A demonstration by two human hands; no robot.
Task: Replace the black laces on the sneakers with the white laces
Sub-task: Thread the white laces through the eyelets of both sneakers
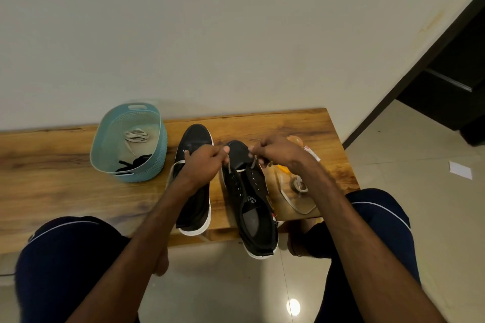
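Left hand (207, 162) and right hand (275, 152) each pinch one end of white lace (239, 170) through far eyelets of right sneaker (252, 207) on counter (65, 165). Uneven pull could slip an end back out.

Home interior: wooden bench (65, 165), tiled floor (420, 165), plain wall (210, 21).

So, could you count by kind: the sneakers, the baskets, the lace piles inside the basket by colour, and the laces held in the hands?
Black sneakers: 2
Blue basket: 1
White lace pile in the basket: 1
Black lace pile in the basket: 1
White lace held by the left hand and right hand: 1
Total: 6
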